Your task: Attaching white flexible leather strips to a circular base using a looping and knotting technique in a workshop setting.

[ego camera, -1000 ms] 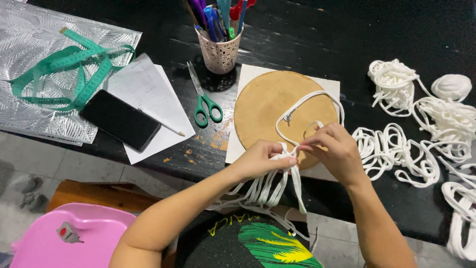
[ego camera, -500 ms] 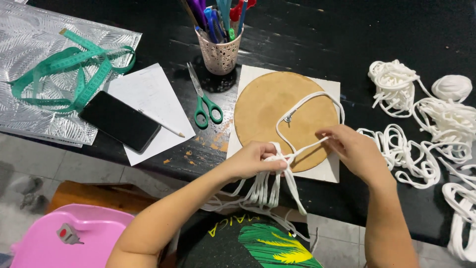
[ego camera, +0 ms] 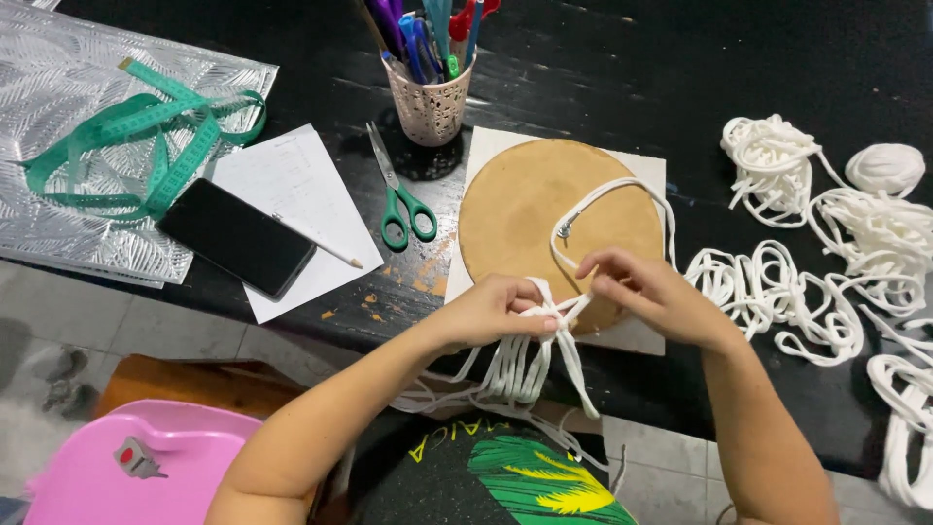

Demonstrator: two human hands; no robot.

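Gripping the white cord (ego camera: 544,313) with both hands at the near edge of the round cork board (ego camera: 525,219). Left hand (ego camera: 491,311) is closed, fingers pinching the bunched strands where they knot together; the loose ends hang off the table edge toward the lap. Right hand (ego camera: 646,292) is curled, thumb and forefinger pinching one strand just right of the knot.

Diff vs 0.5 s ago: right hand has come back in toward the left, so the two hands are now just beside each other over the knot; before, it was pulled out further right with the strand stretched taut. Versus 1.0 s ago the hands are about as close, sitting slightly lower on the board. Left hand has barely shifted. Cord loop (ego camera: 607,199) running up over the board to the small pin is unchanged.

Board sits on a white square sheet (ego camera: 641,335) on the black table (ego camera: 680,78). Rest unchanged: green-handled scissors (ego camera: 400,199) left of the board, pen cup (ego camera: 428,97) above them, white paper (ego camera: 296,194) with a pencil (ego camera: 326,250) and a black phone (ego camera: 236,236) on it, green measuring tape (ego camera: 136,141) on the silver sheet (ego camera: 58,224). Piles of white cord (ego camera: 826,253) lie well to the right of the right hand. Pink chair (ego camera: 146,467) bottom left.
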